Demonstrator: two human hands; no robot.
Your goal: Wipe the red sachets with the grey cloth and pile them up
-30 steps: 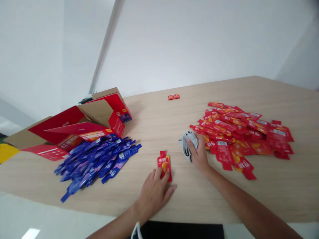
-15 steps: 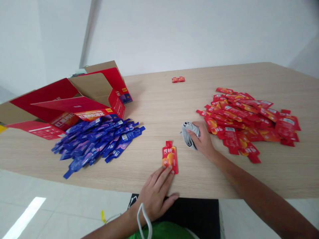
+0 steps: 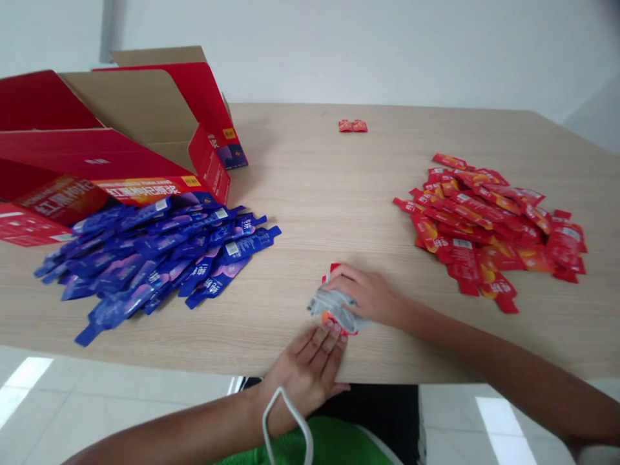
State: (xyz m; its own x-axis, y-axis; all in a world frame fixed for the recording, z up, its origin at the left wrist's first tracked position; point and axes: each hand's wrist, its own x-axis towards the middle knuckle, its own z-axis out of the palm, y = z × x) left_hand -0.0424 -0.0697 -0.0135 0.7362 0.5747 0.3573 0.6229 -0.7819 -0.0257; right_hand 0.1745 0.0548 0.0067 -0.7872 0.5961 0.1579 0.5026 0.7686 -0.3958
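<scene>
A red pouch (image 3: 326,318) with orange print lies flat on the table near its front edge, mostly covered. My left hand (image 3: 310,365) rests with fingers stretched out, its fingertips on the pouch's lower end. Over the upper part of the pouch, my right hand (image 3: 371,295) is closed on a crumpled grey cloth (image 3: 336,307), which lies against the pouch. Only bits of red show above and below the cloth. The right fingers are somewhat blurred.
Blue pouches (image 3: 159,258) lie in a heap at left, before open red cartons (image 3: 130,110). A heap of red pouches (image 3: 489,226) lies on the right of the wooden table (image 3: 310,194). Two small red packets (image 3: 352,126) sit at the back.
My right hand has brought the cloth left and down onto the red pouch. The left hand still holds the pouch's lower end down. The view has shifted.
</scene>
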